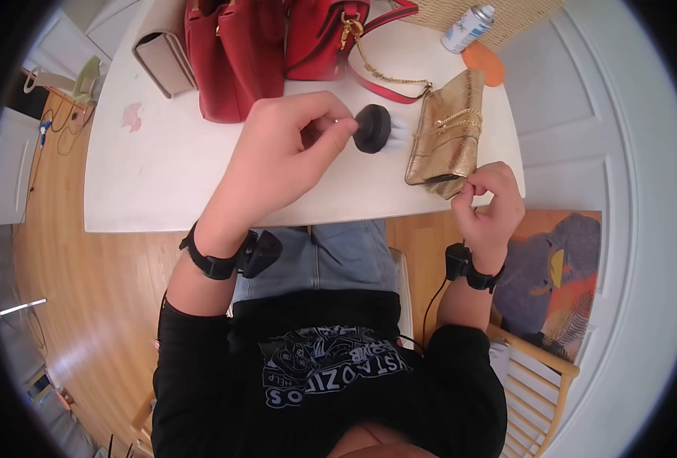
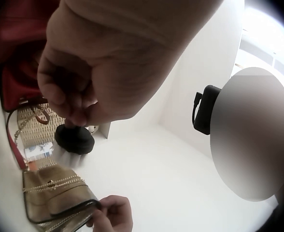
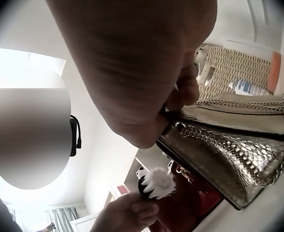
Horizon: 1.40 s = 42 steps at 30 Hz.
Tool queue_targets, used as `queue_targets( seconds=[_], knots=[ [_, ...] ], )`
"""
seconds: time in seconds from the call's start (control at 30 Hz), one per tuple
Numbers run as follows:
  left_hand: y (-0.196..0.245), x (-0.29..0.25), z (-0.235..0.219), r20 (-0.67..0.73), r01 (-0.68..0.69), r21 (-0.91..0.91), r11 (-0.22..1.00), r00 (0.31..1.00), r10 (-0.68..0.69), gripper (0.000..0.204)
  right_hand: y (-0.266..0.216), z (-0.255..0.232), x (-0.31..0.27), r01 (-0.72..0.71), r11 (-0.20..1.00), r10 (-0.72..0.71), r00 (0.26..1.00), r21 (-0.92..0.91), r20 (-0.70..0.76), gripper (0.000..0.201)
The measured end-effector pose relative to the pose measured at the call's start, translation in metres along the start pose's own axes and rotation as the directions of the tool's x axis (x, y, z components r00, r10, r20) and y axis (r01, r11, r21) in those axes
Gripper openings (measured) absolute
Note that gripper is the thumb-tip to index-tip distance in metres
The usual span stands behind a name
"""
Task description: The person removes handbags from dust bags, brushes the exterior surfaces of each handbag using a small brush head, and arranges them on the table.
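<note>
Brush (image 1: 373, 128), gold bag (image 1: 445, 137); shirt (image 1: 331, 382), "HELP" (probably)

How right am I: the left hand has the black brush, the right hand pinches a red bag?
Not quite: the bag is gold, as the head view shows. The right hand does pinch it, and the left hand has the black brush.

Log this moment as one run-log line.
left hand: pinches white-bristled round black brush | right hand: pinches corner of metallic gold chain-strap bag | brush: bristles toward bag
</note>
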State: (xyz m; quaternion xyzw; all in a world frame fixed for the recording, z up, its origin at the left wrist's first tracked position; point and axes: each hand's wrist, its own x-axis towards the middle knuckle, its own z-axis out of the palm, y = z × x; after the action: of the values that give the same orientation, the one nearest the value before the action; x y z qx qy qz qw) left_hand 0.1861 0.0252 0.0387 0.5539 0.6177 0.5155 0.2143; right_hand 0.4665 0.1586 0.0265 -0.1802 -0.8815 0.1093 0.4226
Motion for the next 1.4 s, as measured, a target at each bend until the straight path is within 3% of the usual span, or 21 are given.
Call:
queue_targets(
  seconds=[0.1, 0.17, 0.23, 0.3, 0.43, 0.5, 0.6, 0.77, 0.9, 0.97, 1.07, 1.2, 1.27, 1.4],
  knots=[
    [-0.003, 0.002, 0.025, 0.025, 0.0, -0.058, 0.998, 1.0, 0.001, 0.009, 0.009, -0.005, -0.011, -0.019, 1.0, 0.02, 0.999, 0.004, -0.039, 0.03],
    [-0.005, 0.002, 0.045, 0.182, 0.066, -0.07, 0.995, 0.982, -0.053, 0.01, 0.011, -0.006, -0.016, -0.02, 0.999, 0.022, 0.997, 0.025, -0.079, 0.032],
    [-0.012, -0.001, 0.061, 0.207, 0.056, -0.062, 0.996, 0.977, -0.042, 0.012, 0.013, -0.009, -0.019, -0.025, 0.999, 0.028, 0.997, 0.042, -0.077, 0.033],
    [-0.018, -0.003, 0.073, 0.256, 0.019, 0.063, 0.998, 0.966, -0.035, 0.014, 0.016, -0.011, -0.023, -0.039, 0.997, 0.043, 0.996, 0.059, -0.077, 0.034],
    [-0.009, 0.006, 0.07, 0.246, 0.016, 0.083, 0.996, 0.969, -0.036, 0.014, 0.021, -0.013, -0.03, -0.038, 0.994, 0.048, 0.994, 0.1, -0.096, 0.035],
    [0.008, 0.015, 0.066, 0.181, 0.018, 0.002, 1.0, 0.983, -0.018, 0.012, 0.023, -0.015, -0.032, -0.041, 0.993, 0.052, 0.994, 0.107, -0.098, 0.035],
    [0.017, 0.02, 0.069, 0.213, 0.079, -0.09, 0.993, 0.975, -0.058, 0.011, 0.025, -0.016, -0.034, -0.055, 0.989, 0.071, 0.991, 0.137, -0.112, 0.035],
    [-0.005, 0.016, 0.088, 0.37, -0.006, 0.093, 0.996, 0.928, -0.029, 0.011, 0.029, -0.019, -0.039, -0.055, 0.992, 0.072, 0.986, 0.115, -0.152, 0.034],
    [0.011, 0.038, 0.075, 0.291, 0.072, 0.055, 0.996, 0.953, -0.085, 0.013, 0.029, -0.021, -0.045, -0.092, 0.991, 0.107, 0.98, 0.093, -0.168, 0.035],
    [0.023, 0.06, 0.067, 0.09, -0.027, 0.107, 0.994, 0.996, 0.017, 0.014, 0.031, -0.019, -0.047, -0.113, 0.987, 0.132, 0.976, 0.113, -0.175, 0.035],
    [0.013, 0.088, 0.075, -0.031, -0.071, 0.179, 0.981, 0.996, 0.078, 0.016, 0.03, -0.016, -0.048, -0.123, 0.985, 0.147, 0.965, 0.12, -0.217, 0.035],
    [-0.02, 0.085, 0.093, 0.024, -0.058, 0.25, 0.966, 0.998, 0.054, 0.019, 0.029, -0.015, -0.048, -0.112, 0.986, 0.139, 0.963, 0.126, -0.231, 0.035],
    [-0.021, 0.077, 0.091, 0.182, 0.013, 0.235, 0.972, 0.982, -0.057, 0.021, 0.03, -0.015, -0.049, -0.101, 0.987, 0.129, 0.964, 0.128, -0.231, 0.034],
    [-0.004, 0.094, 0.074, 0.073, -0.061, 0.204, 0.977, 0.996, 0.047, 0.022, 0.031, -0.014, -0.047, -0.083, 0.986, 0.114, 0.969, 0.145, -0.217, 0.034]
  ],
)
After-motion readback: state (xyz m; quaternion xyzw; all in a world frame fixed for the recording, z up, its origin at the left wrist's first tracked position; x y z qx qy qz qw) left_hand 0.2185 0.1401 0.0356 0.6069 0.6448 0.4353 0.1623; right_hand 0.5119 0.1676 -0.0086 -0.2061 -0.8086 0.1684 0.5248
